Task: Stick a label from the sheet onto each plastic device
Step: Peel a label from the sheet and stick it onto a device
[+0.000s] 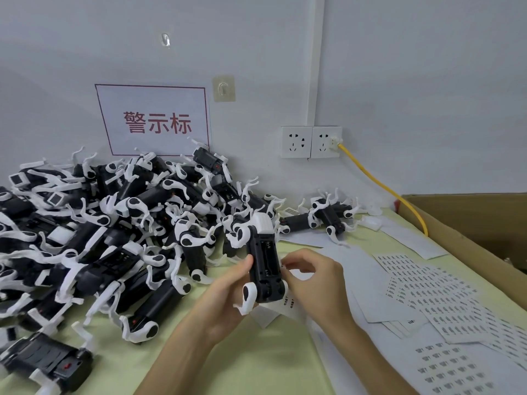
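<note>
One device (265, 266), held above the table (256, 366), is clasped in my left hand (225, 295) while my right hand (310, 277) pinches its flank, apparently seating a label; next, I judge, comes firm pressing flat.

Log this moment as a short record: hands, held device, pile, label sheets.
left hand: grips held device, underside up
right hand: fingertips at that device's right edge; any label too small to tell
pile: more devices heaped at left on table
label sheets: spread at right on table
cardboard box: right edge
</note>
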A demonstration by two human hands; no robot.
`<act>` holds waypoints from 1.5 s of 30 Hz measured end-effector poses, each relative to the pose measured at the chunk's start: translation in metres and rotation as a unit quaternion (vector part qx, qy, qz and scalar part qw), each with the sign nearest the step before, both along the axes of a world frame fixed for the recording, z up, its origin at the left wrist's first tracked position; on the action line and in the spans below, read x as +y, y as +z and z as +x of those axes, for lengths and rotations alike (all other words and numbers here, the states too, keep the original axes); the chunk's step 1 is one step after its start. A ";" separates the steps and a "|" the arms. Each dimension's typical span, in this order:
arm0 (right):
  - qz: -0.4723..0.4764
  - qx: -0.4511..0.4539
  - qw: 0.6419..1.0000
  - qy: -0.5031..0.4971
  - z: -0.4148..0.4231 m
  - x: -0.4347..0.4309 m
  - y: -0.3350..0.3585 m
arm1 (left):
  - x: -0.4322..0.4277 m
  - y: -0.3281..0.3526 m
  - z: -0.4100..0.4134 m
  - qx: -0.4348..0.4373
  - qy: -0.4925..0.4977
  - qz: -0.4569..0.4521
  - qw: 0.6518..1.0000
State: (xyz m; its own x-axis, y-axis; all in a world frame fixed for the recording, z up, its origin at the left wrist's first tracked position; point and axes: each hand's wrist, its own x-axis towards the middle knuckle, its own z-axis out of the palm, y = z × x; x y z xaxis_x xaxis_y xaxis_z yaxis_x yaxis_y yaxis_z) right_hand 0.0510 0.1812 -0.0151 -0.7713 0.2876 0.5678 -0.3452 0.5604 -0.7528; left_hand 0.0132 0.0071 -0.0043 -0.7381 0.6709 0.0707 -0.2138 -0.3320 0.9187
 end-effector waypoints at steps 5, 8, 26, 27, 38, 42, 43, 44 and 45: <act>-0.062 -0.029 0.998 0.005 -0.001 -0.002 -0.003 | 0.003 0.001 0.004 0.002 -0.049 0.010 0.999; -0.058 -0.033 0.998 0.000 -0.001 -0.001 -0.003 | 0.005 -0.004 0.003 0.008 -0.063 0.022 0.998; -0.038 -0.050 0.998 0.024 -0.002 0.005 -0.005 | 0.007 -0.009 -0.001 -0.005 -0.016 0.015 1.000; -0.034 -0.044 0.998 0.023 -0.002 0.004 -0.005 | 0.007 -0.010 -0.001 -0.012 -0.003 0.010 1.000; 0.003 -0.011 1.000 0.011 -0.004 0.004 -0.007 | 0.010 -0.006 0.007 -0.042 0.041 -0.007 0.998; 0.008 -0.010 1.000 0.007 -0.006 0.003 -0.008 | 0.010 -0.005 0.006 -0.057 0.048 -0.007 0.997; 0.009 -0.012 1.000 0.007 -0.007 0.003 -0.008 | 0.010 -0.004 0.007 -0.056 0.046 -0.007 0.997; 0.009 -0.015 1.000 0.008 -0.007 0.003 -0.008 | 0.010 -0.004 0.006 -0.056 0.046 -0.007 0.997; 0.009 -0.018 1.000 0.009 -0.007 0.003 -0.008 | 0.010 -0.004 0.007 -0.059 0.049 -0.006 0.997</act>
State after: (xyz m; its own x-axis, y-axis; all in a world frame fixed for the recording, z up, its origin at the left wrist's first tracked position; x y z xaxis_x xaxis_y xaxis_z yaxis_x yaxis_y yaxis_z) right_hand 0.0437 0.1842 -0.0233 -0.7964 0.2631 0.5446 -0.3282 0.5684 -0.7545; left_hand 0.0199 0.0173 -0.0082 -0.8026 0.5959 -0.0285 -0.2878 -0.3448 0.8935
